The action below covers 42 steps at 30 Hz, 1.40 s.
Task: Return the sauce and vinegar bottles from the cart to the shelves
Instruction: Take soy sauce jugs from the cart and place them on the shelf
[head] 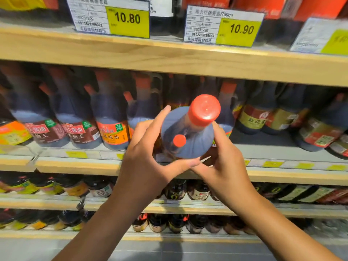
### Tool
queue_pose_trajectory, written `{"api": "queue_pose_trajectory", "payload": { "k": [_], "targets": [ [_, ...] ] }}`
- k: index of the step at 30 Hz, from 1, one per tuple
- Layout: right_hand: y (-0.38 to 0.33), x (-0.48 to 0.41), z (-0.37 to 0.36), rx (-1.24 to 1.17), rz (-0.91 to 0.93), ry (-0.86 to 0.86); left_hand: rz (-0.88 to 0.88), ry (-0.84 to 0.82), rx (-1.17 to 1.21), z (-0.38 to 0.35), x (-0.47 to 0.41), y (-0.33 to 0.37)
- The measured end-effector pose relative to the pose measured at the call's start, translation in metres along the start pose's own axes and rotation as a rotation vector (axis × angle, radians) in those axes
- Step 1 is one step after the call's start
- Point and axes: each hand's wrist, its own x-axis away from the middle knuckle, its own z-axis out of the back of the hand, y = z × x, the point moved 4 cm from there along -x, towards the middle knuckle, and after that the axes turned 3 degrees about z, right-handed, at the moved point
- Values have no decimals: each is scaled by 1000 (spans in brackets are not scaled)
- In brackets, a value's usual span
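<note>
A dark sauce bottle [188, 136] with a large red cap and a small red side cap is held upright in front of the middle shelf [75, 162]. My left hand [148, 157] grips its left side, thumb curled under the near edge. My right hand [224, 166] grips its right side, fingers wrapped round the body. The bottle's label and base are hidden behind my hands. The cart is out of view.
Rows of dark sauce bottles [111, 119] with red caps fill the middle shelf; a bare gap [263, 140] lies right of the held bottle. The wooden upper shelf [169, 59] carries yellow price tags [128, 21]. Lower shelves hold several smaller bottles [177, 189].
</note>
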Motion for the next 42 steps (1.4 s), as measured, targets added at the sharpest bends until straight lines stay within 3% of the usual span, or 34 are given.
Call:
{"api": "queue_pose_trajectory", "payload": {
  "k": [4,10,21,29,36,42],
  "targets": [
    [13,-13,-7,106,36,99,41,107,156,-7,-1,-4],
    [30,-14,-20,252,-43,165,118,120,239,-19,-1,-15],
    [45,-15,-29,329,-73,160,152,172,137,-38,-3,-25],
    [45,-23,-28,456,-109,145,123,124,7,-50,-7,-24],
    [49,-24,-31,484,-107,137,216,-27,68,-54,-1,-34],
    [54,-23,-28,358,-114,113,358,-109,131,-59,6,-44]
  ]
}}
